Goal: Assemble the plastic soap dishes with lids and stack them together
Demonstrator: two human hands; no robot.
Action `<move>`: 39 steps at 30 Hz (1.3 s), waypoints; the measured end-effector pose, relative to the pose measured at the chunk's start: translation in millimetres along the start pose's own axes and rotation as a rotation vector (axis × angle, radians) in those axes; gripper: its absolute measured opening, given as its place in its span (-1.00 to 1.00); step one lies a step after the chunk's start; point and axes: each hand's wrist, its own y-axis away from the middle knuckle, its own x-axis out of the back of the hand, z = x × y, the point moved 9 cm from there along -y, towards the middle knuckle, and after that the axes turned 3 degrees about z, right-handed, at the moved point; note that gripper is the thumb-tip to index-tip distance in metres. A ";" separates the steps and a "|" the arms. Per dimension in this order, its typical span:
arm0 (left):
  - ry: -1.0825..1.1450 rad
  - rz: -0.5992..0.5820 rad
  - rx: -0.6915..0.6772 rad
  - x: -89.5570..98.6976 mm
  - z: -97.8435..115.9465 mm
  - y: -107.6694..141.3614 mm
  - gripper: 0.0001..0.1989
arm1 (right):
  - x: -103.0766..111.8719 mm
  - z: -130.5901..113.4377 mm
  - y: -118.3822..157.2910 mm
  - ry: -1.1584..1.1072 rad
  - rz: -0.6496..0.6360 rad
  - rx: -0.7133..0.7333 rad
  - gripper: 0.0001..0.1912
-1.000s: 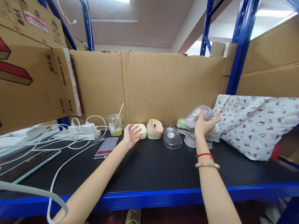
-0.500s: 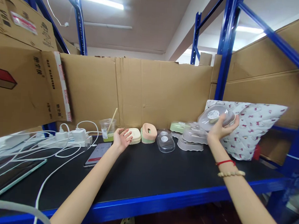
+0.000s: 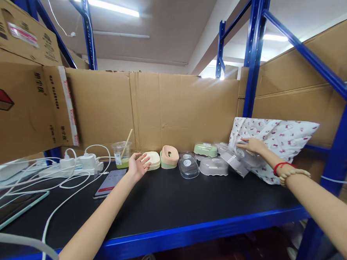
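My left hand [image 3: 138, 167] is held palm up with its fingers loosely spread and nothing in it. It is in front of the stacked cream trays [image 3: 153, 160], beside the pink oval piece with a hole [image 3: 170, 155]. At the right, my right hand [image 3: 253, 146] curls over the top of a grey box with a clear, labelled lid [image 3: 251, 160], against the patterned white bag [image 3: 293, 143]. Part of its grip is hidden. Another grey lidded box [image 3: 235, 162] lies tilted next to it. More stand to the left, including a green one [image 3: 205, 149] on top.
A clear lid [image 3: 189, 166] lies on the black tabletop [image 3: 168, 208]. A cup with a straw [image 3: 122, 154] and a phone [image 3: 110, 183] are at the left. White cables and chargers [image 3: 86, 162] run beside a tablet [image 3: 12, 210]. Cardboard [image 3: 186, 111] and blue posts surround the table.
My right hand has lowered the grey lidded box from the raised position to the pile by the bag. A grey box there now lies tilted. My left hand has barely moved.
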 end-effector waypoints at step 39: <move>-0.317 -0.591 0.490 -121.0 -172.5 91.7 -0.20 | -50.3 -45.8 146.4 -1.319 -0.503 -0.509 -0.22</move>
